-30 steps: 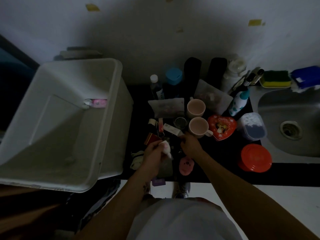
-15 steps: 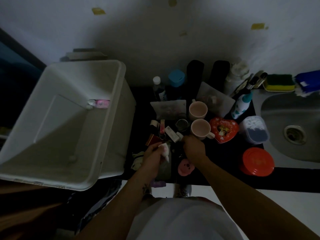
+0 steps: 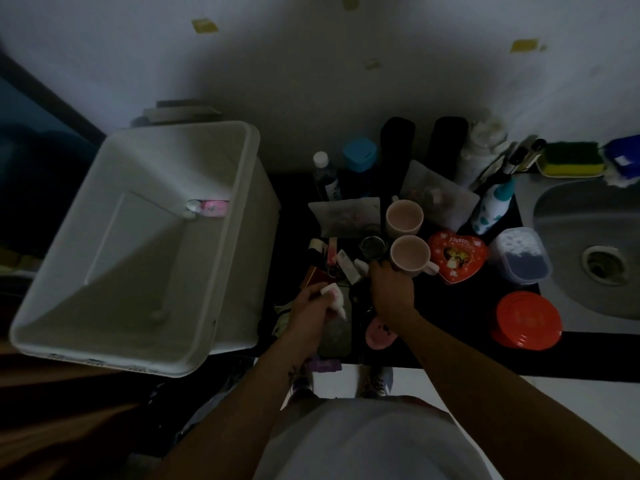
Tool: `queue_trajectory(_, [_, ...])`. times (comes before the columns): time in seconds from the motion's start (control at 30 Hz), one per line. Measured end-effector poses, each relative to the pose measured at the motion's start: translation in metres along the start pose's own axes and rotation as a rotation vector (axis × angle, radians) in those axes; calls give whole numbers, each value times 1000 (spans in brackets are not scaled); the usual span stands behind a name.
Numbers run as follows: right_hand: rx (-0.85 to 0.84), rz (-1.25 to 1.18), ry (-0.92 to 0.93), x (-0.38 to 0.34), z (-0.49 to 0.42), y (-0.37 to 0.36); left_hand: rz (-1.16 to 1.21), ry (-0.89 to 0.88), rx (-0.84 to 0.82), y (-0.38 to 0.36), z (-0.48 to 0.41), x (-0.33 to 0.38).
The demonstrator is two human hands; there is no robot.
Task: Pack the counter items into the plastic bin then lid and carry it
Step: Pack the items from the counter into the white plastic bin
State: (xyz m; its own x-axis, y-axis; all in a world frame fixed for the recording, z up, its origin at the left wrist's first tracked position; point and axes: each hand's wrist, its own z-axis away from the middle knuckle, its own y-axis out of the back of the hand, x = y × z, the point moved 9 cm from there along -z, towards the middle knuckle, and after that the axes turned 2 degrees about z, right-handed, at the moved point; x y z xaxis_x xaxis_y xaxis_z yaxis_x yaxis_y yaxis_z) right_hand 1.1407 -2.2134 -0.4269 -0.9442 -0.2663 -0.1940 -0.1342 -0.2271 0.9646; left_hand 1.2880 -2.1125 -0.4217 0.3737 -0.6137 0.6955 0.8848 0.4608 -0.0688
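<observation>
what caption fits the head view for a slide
Left hand grips a white tube, right hand by the mug, bin open.

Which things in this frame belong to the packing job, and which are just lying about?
Job: plastic bin, left hand gripping a white tube, right hand by the near pink mug, heart tin, orange tub.
Lying about: sponge, sink, yellow wall tape.

Left hand (image 3: pixel 308 308) round white tube (image 3: pixel 336 297); right hand (image 3: pixel 391 289) at pink mug (image 3: pixel 410 254)
</observation>
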Motion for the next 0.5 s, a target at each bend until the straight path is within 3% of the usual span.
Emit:
queue_trajectory(0.2, [207,-181,0,2,14,36,-29,-6,25,2,0,10])
queue_trajectory(0.33, [294,-518,-23,9,25,58,-27,-3,-26,-5,-3,18])
queue_trajectory(0.5, [252,-1004,-164,15,26,62,13,7,-36,-9,-7,38])
